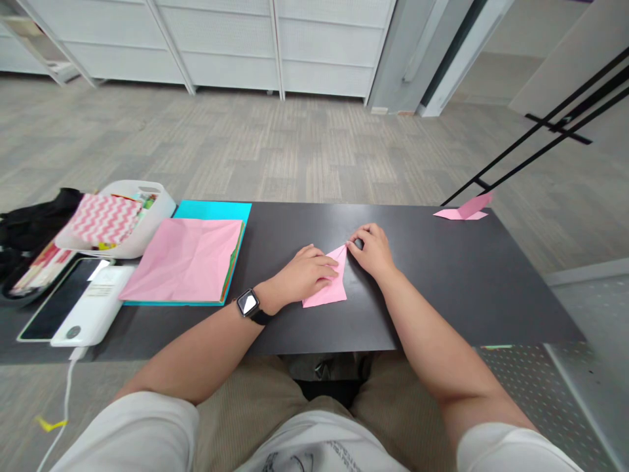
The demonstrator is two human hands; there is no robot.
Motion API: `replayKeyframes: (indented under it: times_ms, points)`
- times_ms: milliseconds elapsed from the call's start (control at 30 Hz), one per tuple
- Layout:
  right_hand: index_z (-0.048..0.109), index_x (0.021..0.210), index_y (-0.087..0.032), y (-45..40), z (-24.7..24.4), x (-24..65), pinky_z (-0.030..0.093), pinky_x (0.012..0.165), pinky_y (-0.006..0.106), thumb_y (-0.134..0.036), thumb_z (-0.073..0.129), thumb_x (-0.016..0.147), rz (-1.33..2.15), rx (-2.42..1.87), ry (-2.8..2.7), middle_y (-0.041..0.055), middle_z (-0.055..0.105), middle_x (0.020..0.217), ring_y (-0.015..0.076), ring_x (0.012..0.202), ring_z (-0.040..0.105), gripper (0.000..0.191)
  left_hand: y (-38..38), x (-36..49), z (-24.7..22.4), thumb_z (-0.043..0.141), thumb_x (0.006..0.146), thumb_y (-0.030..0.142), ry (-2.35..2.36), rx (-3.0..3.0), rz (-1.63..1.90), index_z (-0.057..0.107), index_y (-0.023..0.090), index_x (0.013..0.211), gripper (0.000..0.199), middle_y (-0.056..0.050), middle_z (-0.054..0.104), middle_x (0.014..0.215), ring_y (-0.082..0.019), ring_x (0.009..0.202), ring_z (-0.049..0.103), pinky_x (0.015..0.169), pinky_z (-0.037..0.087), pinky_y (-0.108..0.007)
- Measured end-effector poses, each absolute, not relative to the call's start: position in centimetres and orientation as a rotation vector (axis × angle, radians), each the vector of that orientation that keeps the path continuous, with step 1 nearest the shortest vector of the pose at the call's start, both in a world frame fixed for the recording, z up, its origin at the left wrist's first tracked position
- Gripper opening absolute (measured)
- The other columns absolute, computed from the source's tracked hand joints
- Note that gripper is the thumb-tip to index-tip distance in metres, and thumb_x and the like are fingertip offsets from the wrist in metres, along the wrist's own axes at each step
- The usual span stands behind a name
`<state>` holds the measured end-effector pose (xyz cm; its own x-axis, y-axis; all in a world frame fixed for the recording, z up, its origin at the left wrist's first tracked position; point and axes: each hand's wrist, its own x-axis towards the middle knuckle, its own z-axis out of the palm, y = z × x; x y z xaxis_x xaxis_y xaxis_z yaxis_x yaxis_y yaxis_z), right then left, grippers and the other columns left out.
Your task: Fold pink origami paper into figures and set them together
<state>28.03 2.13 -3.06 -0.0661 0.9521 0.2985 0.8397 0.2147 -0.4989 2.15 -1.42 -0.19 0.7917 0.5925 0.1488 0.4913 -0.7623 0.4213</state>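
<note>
Paper [336,292] is lying under our open left hand [313,273] while our right hand [376,252] is pinching its tip; we're probably folding, needing steady pressing next.

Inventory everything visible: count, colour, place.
table: 1, grey, centre
folded paper: 1, pink, centre
winged paper: 1, pink, far right
paper stack: 1, pink-topped, left
backing: 1, blue, under stack
basket: 1, white, left
zigzag item: 1, pink-white, in basket
bundle: 1, black, left edge
tablet: 1, black, left
block: 1, white, by tablet
cable: 1, white, below block
cabinets: several, white, background
carpet: 1, grey, floor
frame: 1, black, right
watch: 1, black, left wrist
trousers: 1, tan, bottom
shirt: 1, white, bottom
left hand: 1, on folded paper
right hand: 1, at paper's tip
</note>
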Motion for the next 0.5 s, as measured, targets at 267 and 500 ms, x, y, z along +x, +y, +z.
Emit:
replayKeyframes:
  times_ms: [267, 500]
  points:
    - [0.073, 0.088, -0.026, 2.39, -3.42, 28.08, 0.049, 0.109, 0.053, -0.030, 0.071, 0.092, 0.199, -1.677, -1.866, 0.0112, 0.064, 0.112, 0.0323, 0.113, 0.060, 0.006, -1.50, 2.17, -0.05, 0.067, 0.105, 0.033, 0.836, 2.627, 0.369, 0.082, 0.032, 0.123, 0.023, -0.003, 0.074, 0.145, -0.028, 0.128, 0.059, 0.128, 0.031, -0.063]
    - [0.072, 0.090, -0.026, 2.41, -3.34, 28.19, 0.047, 0.111, 0.055, -0.038, 0.075, 0.092, 0.201, -1.674, -1.868, 0.0106, 0.063, 0.114, 0.0330, 0.116, 0.060, 0.012, -1.53, 2.19, 0.18, 0.066, 0.106, 0.032, 0.844, 2.625, 0.365, 0.082, 0.032, 0.123, 0.023, -0.003, 0.074, 0.145, -0.028, 0.129, 0.059, 0.128, 0.031, -0.064]
